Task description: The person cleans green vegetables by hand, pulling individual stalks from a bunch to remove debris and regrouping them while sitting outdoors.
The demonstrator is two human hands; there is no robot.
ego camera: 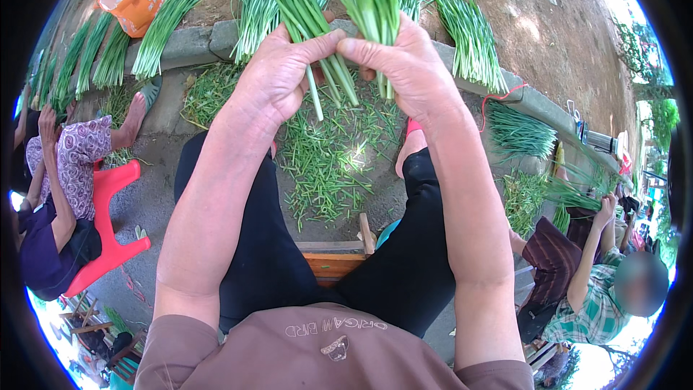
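In both raised hands are bunches of long green stalks with pale ends, which look like garlic chives. My left hand (pixel 287 67) closes around one bunch (pixel 311 27), whose cut ends stick out below the fingers. A second bunch (pixel 373 16) is gripped by my right hand (pixel 406 65), its leaves pointing away from me and slightly blurred. The two thumbs meet between the bunches. Cut green pieces (pixel 330 157) lie scattered on the ground beneath, between my knees. Just beyond the hands, a pile of the same stalks (pixel 257 21) rests across the stone kerb.
A curved stone kerb (pixel 187 49) carries more bundles, one at right (pixel 471 38). An orange bag (pixel 135 2) stands at upper left. At left a person (pixel 70 173) sits by a red plastic stool (pixel 111 227); at right another person (pixel 584 287) holds stalks. Under me is a wooden seat (pixel 333 264).
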